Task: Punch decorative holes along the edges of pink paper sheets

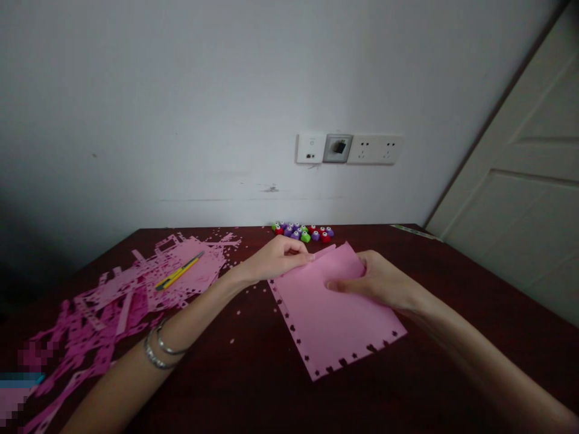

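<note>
A pink sheet of paper (328, 322) lies on the dark red table (253, 386), with small shapes punched along its left and near edges. My left hand (275, 258) pinches the sheet's far left corner, fingers closed on it. My right hand (380, 280) rests on the sheet's far right part, fingers curled and pressing the paper, where its far corner lifts into a fold. Two silver bangles (159, 349) sit on my left wrist.
A heap of punched pink paper scraps (113, 307) covers the table's left side, with a yellow-green utility knife (178, 272) on it. Several small coloured paper punches (303, 232) stand by the wall. Wall sockets (348, 149) are above them. A door (529, 193) is at right.
</note>
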{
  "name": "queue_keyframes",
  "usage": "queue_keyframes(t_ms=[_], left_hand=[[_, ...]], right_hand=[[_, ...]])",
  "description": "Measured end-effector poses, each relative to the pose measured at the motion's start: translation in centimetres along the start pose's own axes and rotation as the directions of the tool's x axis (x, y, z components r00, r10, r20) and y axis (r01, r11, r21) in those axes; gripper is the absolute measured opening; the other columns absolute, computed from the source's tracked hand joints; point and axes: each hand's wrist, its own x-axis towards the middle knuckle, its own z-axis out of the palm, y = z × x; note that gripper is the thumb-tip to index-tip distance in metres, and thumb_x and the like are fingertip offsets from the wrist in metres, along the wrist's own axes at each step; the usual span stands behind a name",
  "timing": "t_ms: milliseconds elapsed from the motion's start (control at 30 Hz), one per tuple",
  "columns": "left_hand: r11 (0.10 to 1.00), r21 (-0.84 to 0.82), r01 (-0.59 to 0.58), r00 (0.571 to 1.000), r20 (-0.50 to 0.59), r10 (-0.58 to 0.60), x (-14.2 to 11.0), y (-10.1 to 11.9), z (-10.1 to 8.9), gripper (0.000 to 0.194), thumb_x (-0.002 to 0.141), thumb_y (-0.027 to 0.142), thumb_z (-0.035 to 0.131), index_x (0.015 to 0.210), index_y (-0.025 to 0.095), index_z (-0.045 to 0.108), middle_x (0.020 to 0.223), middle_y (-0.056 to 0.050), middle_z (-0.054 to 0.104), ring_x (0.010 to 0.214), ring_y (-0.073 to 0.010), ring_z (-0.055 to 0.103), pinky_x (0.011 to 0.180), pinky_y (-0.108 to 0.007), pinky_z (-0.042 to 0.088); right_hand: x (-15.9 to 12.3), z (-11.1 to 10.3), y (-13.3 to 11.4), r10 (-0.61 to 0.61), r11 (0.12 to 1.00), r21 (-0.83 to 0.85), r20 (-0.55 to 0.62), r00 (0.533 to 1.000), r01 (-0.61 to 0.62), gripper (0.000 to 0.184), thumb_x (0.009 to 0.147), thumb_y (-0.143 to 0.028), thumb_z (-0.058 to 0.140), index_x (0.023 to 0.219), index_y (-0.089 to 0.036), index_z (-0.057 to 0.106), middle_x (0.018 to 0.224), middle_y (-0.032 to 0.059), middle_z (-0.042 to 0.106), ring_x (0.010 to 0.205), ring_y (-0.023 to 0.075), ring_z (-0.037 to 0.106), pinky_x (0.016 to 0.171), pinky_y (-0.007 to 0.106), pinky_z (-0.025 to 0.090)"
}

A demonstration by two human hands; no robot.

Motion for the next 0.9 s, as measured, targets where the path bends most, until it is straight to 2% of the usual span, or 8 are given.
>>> queue_keyframes(t_ms=[167, 300, 400, 533, 633, 767, 833, 900], left_hand=[[1.000, -0.007, 0.028, 0.999, -0.025, -0.028, 0.1, 0.0, 0.2, 0.028, 0.077, 0.038, 0.054, 0.061, 0.015, 0.053, 0.055, 0.004, 0.045, 0.051, -0.0064, 0.038, 0.048, -0.021, 0.027], [0.999, -0.014, 0.033, 0.994, -0.105, -0.034, 0.1, -0.3, -0.6, 0.032, 0.080, 0.040, 0.049, 0.060, 0.016, 0.050, 0.053, 0.002, 0.048, 0.049, -0.0070, 0.042, 0.051, -0.022, 0.032], [1.000, -0.007, 0.021, 0.994, -0.110, -0.021, 0.2, -0.4, -1.0, 0.033, 0.081, 0.040, 0.048, 0.061, 0.015, 0.053, 0.055, 0.001, 0.051, 0.052, -0.0077, 0.044, 0.055, -0.023, 0.034], [0.999, -0.011, 0.046, 0.992, -0.116, -0.047, 0.2, -0.2, -1.0, 0.034, 0.081, 0.044, 0.048, 0.070, 0.014, 0.060, 0.060, 0.000, 0.053, 0.053, -0.0081, 0.043, 0.052, -0.022, 0.031], [0.996, -0.027, 0.085, 0.994, -0.071, -0.087, 0.1, -0.1, -1.5, 0.038, 0.081, 0.046, 0.048, 0.075, 0.012, 0.064, 0.063, -0.002, 0.056, 0.056, -0.0088, 0.045, 0.052, -0.023, 0.032], [0.994, 0.016, 0.109, 0.993, 0.052, -0.110, -0.4, -0.5, -2.8, 0.031, 0.074, 0.043, 0.058, 0.073, 0.013, 0.067, 0.061, -0.002, 0.055, 0.057, -0.0087, 0.046, 0.053, -0.022, 0.034], [0.993, -0.016, 0.117, 0.988, 0.107, -0.115, -0.5, -0.7, -3.2, 0.026, 0.071, 0.039, 0.062, 0.078, 0.014, 0.067, 0.067, -0.003, 0.058, 0.060, -0.0096, 0.049, 0.054, -0.022, 0.036], [0.993, -0.058, 0.106, 0.988, 0.115, -0.099, -0.5, -0.7, -3.3, 0.026, 0.069, 0.035, 0.064, 0.084, 0.014, 0.066, 0.074, -0.004, 0.061, 0.065, -0.0106, 0.052, 0.057, -0.023, 0.038]], right_hand=[[-0.1, 0.0, -0.3, -0.006, 0.999, -0.039, -0.024, 1.000, 0.005, 0.029, 0.066, -0.035, 0.067, 0.082, -0.012, 0.065, 0.073, 0.0080, 0.068, 0.057, 0.0164, 0.062, 0.047, 0.024, 0.048], [-0.3, 0.2, -0.5, -0.029, 0.996, -0.090, -0.022, 0.999, 0.027, 0.025, 0.065, -0.033, 0.067, 0.078, -0.012, 0.065, 0.069, 0.0059, 0.067, 0.055, 0.0146, 0.060, 0.045, 0.021, 0.046], [-0.1, 0.3, -0.4, -0.044, 0.996, -0.084, -0.043, 0.998, 0.040, 0.026, 0.065, -0.033, 0.066, 0.080, -0.011, 0.066, 0.071, 0.0062, 0.068, 0.057, 0.0154, 0.061, 0.045, 0.022, 0.046], [0.4, -0.1, -0.1, -0.036, 0.999, -0.030, -0.048, 0.998, 0.034, 0.027, 0.065, -0.032, 0.066, 0.083, -0.012, 0.066, 0.074, 0.0082, 0.069, 0.058, 0.0170, 0.062, 0.048, 0.025, 0.050], [0.5, -0.6, 0.1, -0.020, 1.000, -0.010, -0.067, 0.998, 0.019, 0.029, 0.066, -0.034, 0.067, 0.085, -0.012, 0.065, 0.074, 0.0092, 0.069, 0.058, 0.0184, 0.063, 0.048, 0.027, 0.051], [0.5, -1.0, 0.1, -0.008, 1.000, -0.018, -0.086, 0.996, 0.006, 0.033, 0.066, -0.037, 0.068, 0.087, -0.012, 0.064, 0.077, 0.0107, 0.069, 0.061, 0.0203, 0.064, 0.050, 0.028, 0.052], [0.5, -1.1, 0.2, -0.015, 1.000, -0.026, -0.087, 0.996, 0.012, 0.034, 0.066, -0.037, 0.068, 0.088, -0.012, 0.065, 0.078, 0.0108, 0.069, 0.062, 0.0206, 0.064, 0.051, 0.029, 0.053], [0.6, -1.1, 0.4, -0.024, 0.999, -0.038, -0.091, 0.996, 0.020, 0.035, 0.066, -0.038, 0.067, 0.089, -0.012, 0.065, 0.079, 0.0108, 0.069, 0.062, 0.0207, 0.064, 0.051, 0.029, 0.053]])
